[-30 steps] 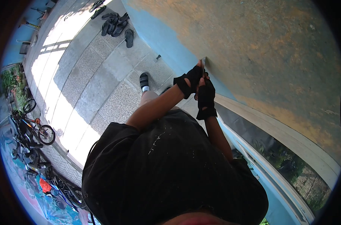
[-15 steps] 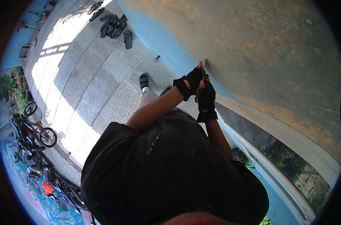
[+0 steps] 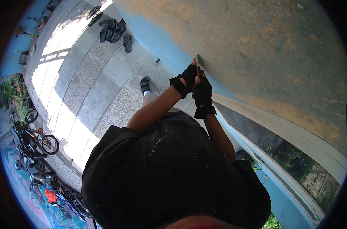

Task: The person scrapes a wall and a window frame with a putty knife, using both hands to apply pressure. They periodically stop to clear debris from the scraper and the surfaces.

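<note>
Both hands wear black fingerless gloves and meet at a thin flat metal blade (image 3: 197,61) whose edge lies against the wall (image 3: 249,49). My left hand (image 3: 188,78) is closed on the blade, with a fingertip near its upper end. My right hand (image 3: 203,89) is closed just beside it, around the lower part of the tool; its handle is hidden by the fingers. Brown and grey patches cover most of the wall, with a light blue band along its lower edge.
A window frame (image 3: 272,116) runs below the patchy wall on the right. Several dark sandals (image 3: 112,30) lie on the tiled floor (image 3: 112,72). A small dark object (image 3: 157,60) is near the wall's foot. Bicycles (image 3: 49,144) and motorbikes stand at the far left.
Both hands and the blade have shifted a little to the left and up in the view, still together at the wall. The view itself has also moved slightly.
</note>
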A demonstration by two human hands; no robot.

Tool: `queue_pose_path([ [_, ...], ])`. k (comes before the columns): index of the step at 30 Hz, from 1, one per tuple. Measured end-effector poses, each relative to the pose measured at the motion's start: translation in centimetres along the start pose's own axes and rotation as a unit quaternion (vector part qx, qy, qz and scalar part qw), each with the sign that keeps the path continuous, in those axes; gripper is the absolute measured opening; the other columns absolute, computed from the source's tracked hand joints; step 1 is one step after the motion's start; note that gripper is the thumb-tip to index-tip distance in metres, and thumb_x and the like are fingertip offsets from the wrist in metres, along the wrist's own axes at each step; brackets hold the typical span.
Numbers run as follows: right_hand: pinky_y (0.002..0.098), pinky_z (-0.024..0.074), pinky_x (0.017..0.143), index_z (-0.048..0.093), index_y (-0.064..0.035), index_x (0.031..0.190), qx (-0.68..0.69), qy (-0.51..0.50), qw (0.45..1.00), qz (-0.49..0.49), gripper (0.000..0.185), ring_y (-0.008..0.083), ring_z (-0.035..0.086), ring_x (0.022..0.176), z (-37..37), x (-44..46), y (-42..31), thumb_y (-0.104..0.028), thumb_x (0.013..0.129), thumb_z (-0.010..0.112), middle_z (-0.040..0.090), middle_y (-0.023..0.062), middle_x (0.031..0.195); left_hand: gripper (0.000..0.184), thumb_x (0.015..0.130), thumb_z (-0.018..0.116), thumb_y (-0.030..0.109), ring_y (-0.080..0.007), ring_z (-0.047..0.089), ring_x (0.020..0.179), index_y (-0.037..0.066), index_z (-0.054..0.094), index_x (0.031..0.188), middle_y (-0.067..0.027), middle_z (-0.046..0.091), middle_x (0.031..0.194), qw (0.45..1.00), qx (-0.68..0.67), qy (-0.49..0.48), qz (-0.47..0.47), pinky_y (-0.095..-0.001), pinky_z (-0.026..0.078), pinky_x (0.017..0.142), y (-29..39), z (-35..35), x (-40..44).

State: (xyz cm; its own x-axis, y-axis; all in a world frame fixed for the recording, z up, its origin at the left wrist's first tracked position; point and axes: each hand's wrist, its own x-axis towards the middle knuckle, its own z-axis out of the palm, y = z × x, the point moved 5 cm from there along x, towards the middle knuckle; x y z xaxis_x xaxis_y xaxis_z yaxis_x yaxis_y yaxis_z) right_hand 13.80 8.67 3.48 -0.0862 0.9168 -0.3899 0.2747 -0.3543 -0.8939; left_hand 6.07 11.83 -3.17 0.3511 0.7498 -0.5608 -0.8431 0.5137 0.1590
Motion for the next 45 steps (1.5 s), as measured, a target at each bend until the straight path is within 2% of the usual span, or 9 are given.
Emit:
queue_pose_path([
  [2, 0.0217, 0.0325, 0.04, 0.057, -0.0062, 0.101, -0.056, 0.027, 0.995, -0.081, 0.027, 0.0042, 0.043, 0.048, 0.2, 0.2, 0.0, -0.032, 0.097, 0.05, 0.049, -0.0046, 0.062, 0.057, 0.088, 0.044, 0.066, -0.0207, 0.053, 0.069, 0.014, 0.045, 0.066, -0.0056, 0.053, 0.069, 0.999, -0.029, -0.025, 0.008, -0.0355, 0.048, 0.064, -0.1, 0.7, 0.5],
  [5, 0.0216, 0.0325, 0.04, 0.058, -0.0063, 0.103, -0.048, 0.095, 0.977, -0.184, 0.027, 0.0047, 0.043, 0.047, -0.7, -1.2, -0.7, -0.032, 0.097, 0.051, 0.049, -0.0045, 0.063, 0.059, 0.089, 0.043, 0.066, -0.021, 0.052, 0.07, 0.013, 0.043, 0.064, -0.0049, 0.051, 0.068, 0.999, -0.033, -0.031, -0.024, -0.0351, 0.047, 0.065, -1.0, 1.1, 0.0],
  [10, 0.0216, 0.0328, 0.041, 0.059, -0.0078, 0.108, 0.006, -0.01, 0.999, -0.038, 0.027, 0.0047, 0.043, 0.049, 0.9, 0.4, -1.6, -0.031, 0.096, 0.052, 0.051, -0.0035, 0.064, 0.06, 0.089, 0.041, 0.066, -0.023, 0.053, 0.073, 0.012, 0.042, 0.062, -0.0059, 0.05, 0.067, 1.0, -0.01, -0.021, -0.001, -0.0344, 0.047, 0.067, 0.4, -0.8, 0.9],
  [29, 0.0226, 0.0362, 0.046, 0.059, -0.0059, 0.111, -0.04, 0.011, 0.997, -0.061, 0.028, 0.0062, 0.046, 0.054, 0.0, -0.1, 0.0, -0.028, 0.097, 0.05, 0.054, -0.0013, 0.069, 0.058, 0.09, 0.043, 0.065, -0.0183, 0.048, 0.07, 0.014, 0.041, 0.062, -0.0017, 0.042, 0.063, 0.996, -0.036, -0.069, -0.037, -0.031, 0.043, 0.064, -1.1, 0.6, 0.3],
  [32, 0.0231, 0.0378, 0.05, 0.059, -0.0038, 0.108, -0.136, 0.06, 0.972, -0.183, 0.027, 0.0068, 0.047, 0.058, 1.6, 0.9, -0.7, -0.027, 0.098, 0.049, 0.055, -0.0007, 0.072, 0.058, 0.088, 0.046, 0.065, -0.0182, 0.048, 0.071, 0.014, 0.04, 0.06, -0.0013, 0.04, 0.062, 0.997, -0.029, -0.066, 0.008, -0.0305, 0.043, 0.066, 0.9, -0.1, 0.4],
  [39, 0.0234, 0.0377, 0.052, 0.059, -0.0037, 0.106, 0.002, 0.016, 0.999, -0.044, 0.027, 0.0067, 0.046, 0.058, -0.6, -0.9, 0.1, -0.028, 0.098, 0.049, 0.053, -0.0016, 0.071, 0.061, 0.088, 0.043, 0.068, -0.0211, 0.05, 0.07, 0.014, 0.04, 0.059, -0.0026, 0.044, 0.063, 0.999, 0.006, -0.041, -0.025, -0.0347, 0.044, 0.065, -1.2, -0.1, 0.9],
  [41, 0.0235, 0.0376, 0.052, 0.059, -0.0036, 0.106, -0.028, 0.023, 0.997, -0.07, 0.028, 0.0069, 0.047, 0.058, 0.4, 0.4, 0.1, -0.028, 0.097, 0.05, 0.053, -0.0015, 0.071, 0.06, 0.087, 0.043, 0.068, -0.021, 0.051, 0.071, 0.014, 0.04, 0.06, -0.0027, 0.045, 0.063, 0.998, -0.013, -0.065, -0.014, -0.0343, 0.045, 0.064, -0.7, -0.3, 0.9],
  [42, 0.0236, 0.0374, 0.051, 0.059, -0.0034, 0.106, -0.059, 0.031, 0.993, -0.094, 0.028, 0.0071, 0.047, 0.058, 1.1, 0.9, 0.1, -0.028, 0.097, 0.05, 0.053, -0.0013, 0.071, 0.059, 0.088, 0.043, 0.066, -0.0207, 0.05, 0.071, 0.014, 0.04, 0.06, -0.0028, 0.044, 0.063, 0.999, -0.016, 0.024, -0.014, -0.0336, 0.045, 0.064, 0.7, -0.3, 0.8],
  [45, 0.0244, 0.0377, 0.051, 0.059, -0.0033, 0.108, -0.114, 0.071, 0.984, -0.118, 0.029, 0.0077, 0.048, 0.058, 1.5, 0.9, -1.0, -0.029, 0.097, 0.051, 0.054, -0.0007, 0.071, 0.059, 0.088, 0.044, 0.066, -0.0206, 0.05, 0.071, 0.014, 0.041, 0.06, -0.0022, 0.043, 0.062, 0.999, -0.032, -0.029, -0.01, -0.0328, 0.045, 0.064, 1.7, 0.1, 0.2],
])
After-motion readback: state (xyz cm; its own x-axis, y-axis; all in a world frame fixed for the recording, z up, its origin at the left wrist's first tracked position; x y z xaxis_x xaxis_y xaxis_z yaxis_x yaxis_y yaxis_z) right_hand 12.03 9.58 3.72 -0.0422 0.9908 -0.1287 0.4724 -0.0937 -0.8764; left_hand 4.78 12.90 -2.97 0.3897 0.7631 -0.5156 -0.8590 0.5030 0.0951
